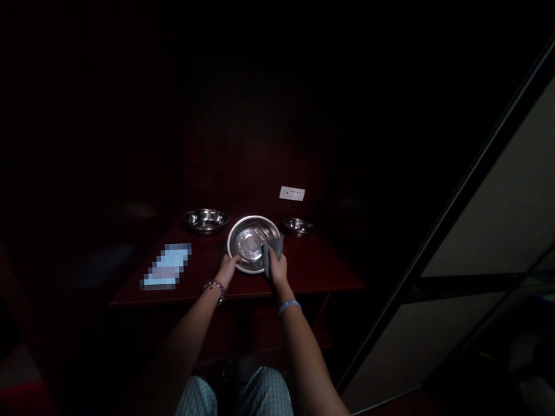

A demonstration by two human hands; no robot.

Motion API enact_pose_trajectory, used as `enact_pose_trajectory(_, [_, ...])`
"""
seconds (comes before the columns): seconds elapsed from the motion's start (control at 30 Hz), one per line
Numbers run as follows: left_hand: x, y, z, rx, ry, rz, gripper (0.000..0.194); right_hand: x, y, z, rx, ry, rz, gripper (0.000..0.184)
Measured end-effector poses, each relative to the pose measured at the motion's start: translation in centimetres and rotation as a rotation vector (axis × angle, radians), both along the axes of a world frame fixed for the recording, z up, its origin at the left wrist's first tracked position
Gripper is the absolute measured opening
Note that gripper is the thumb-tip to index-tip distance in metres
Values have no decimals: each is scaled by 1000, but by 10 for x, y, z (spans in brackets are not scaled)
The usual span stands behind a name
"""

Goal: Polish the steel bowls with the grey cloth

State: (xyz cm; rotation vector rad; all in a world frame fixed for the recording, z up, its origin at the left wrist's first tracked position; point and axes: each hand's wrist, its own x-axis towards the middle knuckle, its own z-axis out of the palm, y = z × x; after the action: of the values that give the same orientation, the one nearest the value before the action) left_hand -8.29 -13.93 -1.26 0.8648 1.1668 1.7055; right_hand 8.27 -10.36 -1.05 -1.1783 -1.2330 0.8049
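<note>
A shiny metal bowl (250, 243) is tilted toward me above the dark red table (326, 273). My left hand (227, 270) grips its lower left rim, thumb on the inside and the other fingers hidden behind. In my right hand (278, 268) a grey cloth (267, 257) is pinched over the bowl's lower right rim, with the thumb on top. Farther back on the left stands another metal bowl (205, 221). A smaller metal bowl (299, 226) stands at the back right, near the wall.
A bright blurred-out rectangle (167, 266) lies on the table's left side. The white socket plate (292, 193) is on the back wall. A pale panel with a dark frame (498, 198) slants along the right. My knees (262, 399) are below the table's front edge.
</note>
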Motion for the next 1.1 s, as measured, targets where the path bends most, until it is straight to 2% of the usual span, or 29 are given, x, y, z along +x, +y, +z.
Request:
enact_pose_trajectory(0.07, [-2, 0, -1, -93, -22, 45, 21, 0, 1, -1, 4, 8, 15, 35])
enact_pose_trajectory(0.13, [-3, -1, 1, -121, -47, 61, 21, 0, 2, -3, 6, 15, 29, 36])
enact_pose_trajectory(0.37, [2, -8, 9, -53, -72, 27, 17, 1, 7, -8, -5, 26, 37, 39])
enact_pose_trajectory(0.63, [5, -14, 11, 59, -33, -7, 28, 1, 5, -7, 28, 28, 29, 39])
enact_pose_trajectory(0.87, [6, -19, 20, 11, -5, 2, 30, 1, 4, -4, 10, 25, 14, 36])
enact_pose_trajectory(1.1, [7, -17, 16, 33, 31, 9, 36, 0, 3, -2, 21, 66, 3, 35])
